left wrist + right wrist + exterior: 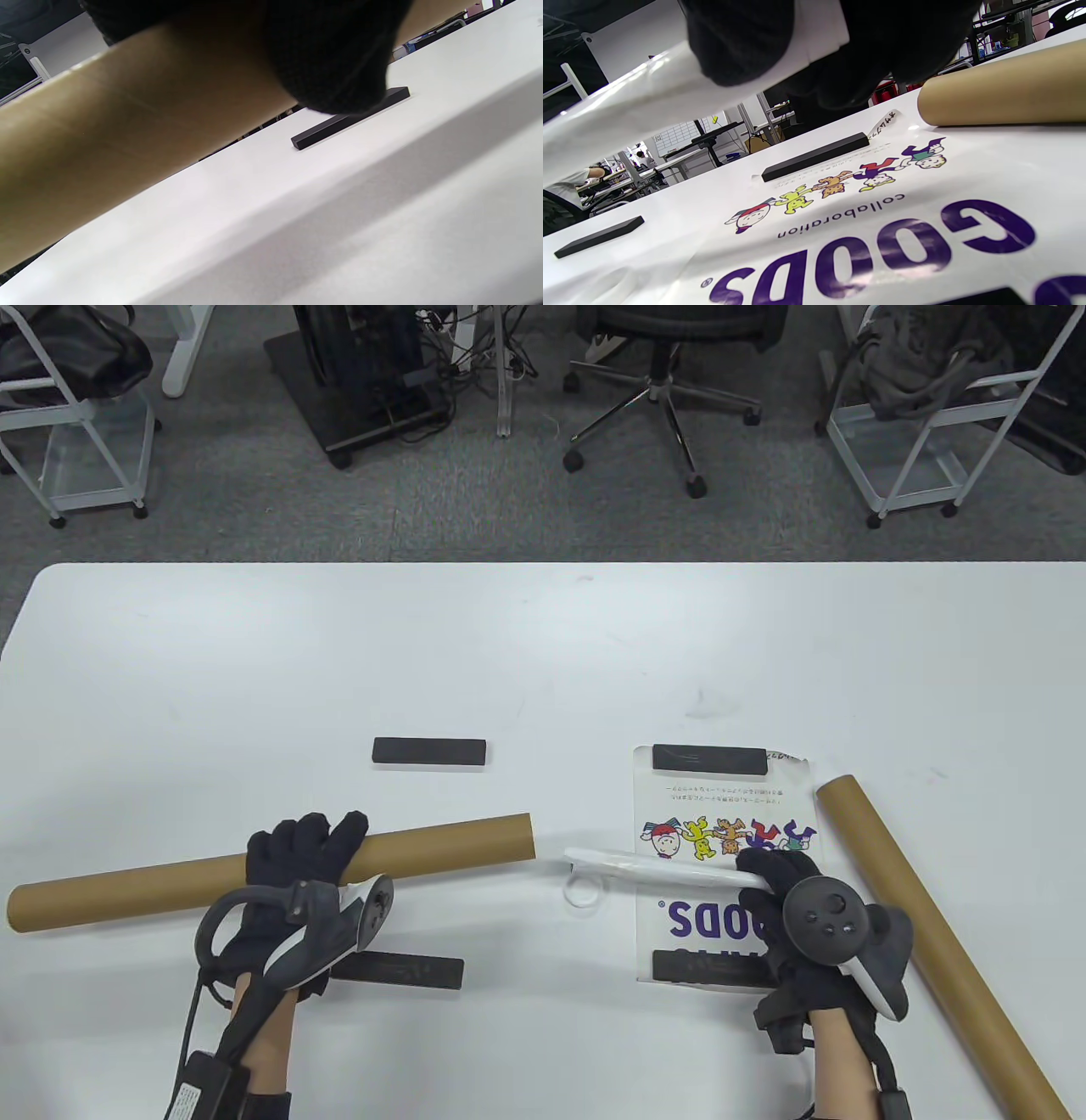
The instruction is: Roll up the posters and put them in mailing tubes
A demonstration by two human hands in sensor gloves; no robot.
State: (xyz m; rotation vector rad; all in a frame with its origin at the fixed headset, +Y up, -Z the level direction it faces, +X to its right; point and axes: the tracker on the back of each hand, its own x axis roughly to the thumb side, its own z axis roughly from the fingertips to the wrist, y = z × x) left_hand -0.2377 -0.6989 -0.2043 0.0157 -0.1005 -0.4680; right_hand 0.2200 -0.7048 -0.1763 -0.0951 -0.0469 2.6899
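The rolled poster [657,869] is held off the bench [543,661] in the right hand [806,916], whose fingers [738,42] curl round its right end. Its free left end points at the open mouth of the left mailing tube [271,869], just apart from it and roughly in line with the tube's axis. This alignment suggests that insertion is the step in hand; the roll has not yet entered the tube.

The left hand [297,891] lies over the middle of the left mailing tube with its fingers [318,840] draped across the top. The left wrist view shows the glove against the cardboard; whether the thumb closes underneath cannot be told. The hold most likely stops the tube rolling or sliding while the roll is pushed in.

A small white ring [584,892], possibly a band or a tube cap, lies on the bench just below the roll's free end.

A second poster [721,814] lies flat beneath the right hand, printed with cartoon figures and purple lettering. One black bar weight [708,757] rests on its far edge and another [708,967] on its near edge, evidently to stop the sheet curling. Two further black bars lie on the bare bench: one [429,751] beyond the left tube and one [407,971] beside the left wrist.

A second mailing tube [933,933] lies diagonally along the right side of the flat poster.
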